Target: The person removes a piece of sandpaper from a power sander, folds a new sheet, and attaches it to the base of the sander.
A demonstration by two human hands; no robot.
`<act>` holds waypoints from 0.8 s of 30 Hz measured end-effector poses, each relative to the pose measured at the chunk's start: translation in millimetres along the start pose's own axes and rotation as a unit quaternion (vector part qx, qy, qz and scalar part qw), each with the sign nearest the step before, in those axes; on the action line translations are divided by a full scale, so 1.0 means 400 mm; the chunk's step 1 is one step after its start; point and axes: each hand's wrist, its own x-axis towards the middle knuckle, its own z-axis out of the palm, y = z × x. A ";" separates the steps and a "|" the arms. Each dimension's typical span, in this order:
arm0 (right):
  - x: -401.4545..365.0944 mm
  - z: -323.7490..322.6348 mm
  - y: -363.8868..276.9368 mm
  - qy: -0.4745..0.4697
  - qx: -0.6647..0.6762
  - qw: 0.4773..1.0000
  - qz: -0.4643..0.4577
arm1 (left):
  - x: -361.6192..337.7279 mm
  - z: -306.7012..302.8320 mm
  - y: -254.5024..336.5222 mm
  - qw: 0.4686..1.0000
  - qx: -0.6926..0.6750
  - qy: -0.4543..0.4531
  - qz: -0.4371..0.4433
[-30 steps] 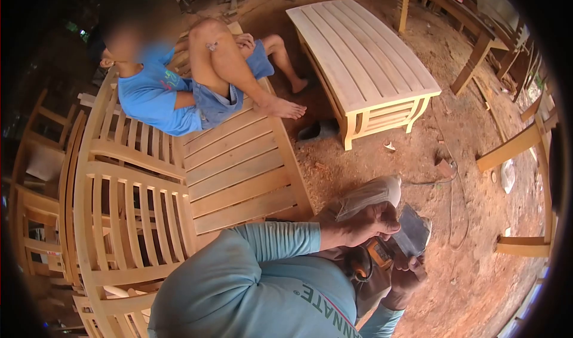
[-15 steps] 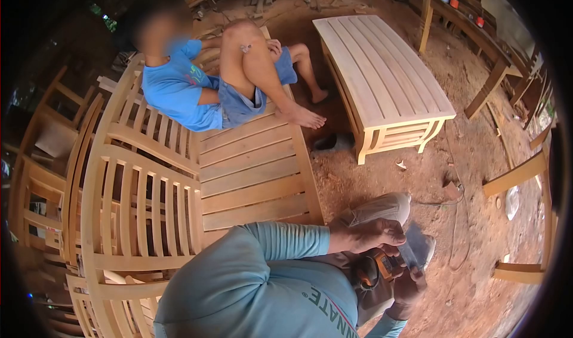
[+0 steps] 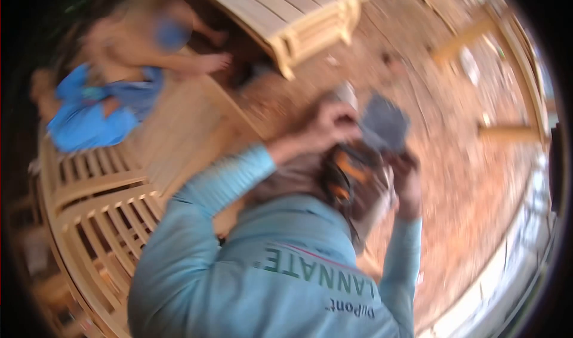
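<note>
A grey sheet of sandpaper [image 3: 385, 122] is held up in front of my knees, blurred by motion. The fingers of my left hand [image 3: 328, 125] are closed at its left edge. My right hand [image 3: 406, 174] pinches its lower edge from the other side. Just under the sheet, an orange and black power tool [image 3: 349, 172] rests on my lap between my forearms. Its lower part and its exact kind are hard to make out.
A slatted wooden bench [image 3: 113, 218] stretches along my left, with a person in blue [image 3: 95, 117] sitting on it. A slatted wooden table [image 3: 292, 4] stands ahead. Wooden frame parts [image 3: 507, 134] stand on the dirt floor [image 3: 447, 201] at right.
My view has swung down and to the right, so the bench, person and table appear further up and left. The sheet now shows its broad face more fully, still between both hands.
</note>
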 end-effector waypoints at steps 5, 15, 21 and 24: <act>0.012 -0.025 -0.049 -0.042 0.086 0.994 0.052 | -0.001 -0.037 0.062 0.969 0.241 -0.040 -0.023; -0.031 0.024 -0.020 -0.033 -0.009 0.999 0.031 | -0.047 -0.019 0.008 0.961 0.274 -0.017 -0.036; -0.015 0.020 0.023 -0.027 -0.108 0.988 -0.108 | -0.058 -0.022 0.011 0.934 0.358 0.002 0.021; -0.011 0.017 0.040 -0.027 -0.140 0.976 -0.162 | -0.067 -0.023 -0.007 0.934 0.352 0.003 0.067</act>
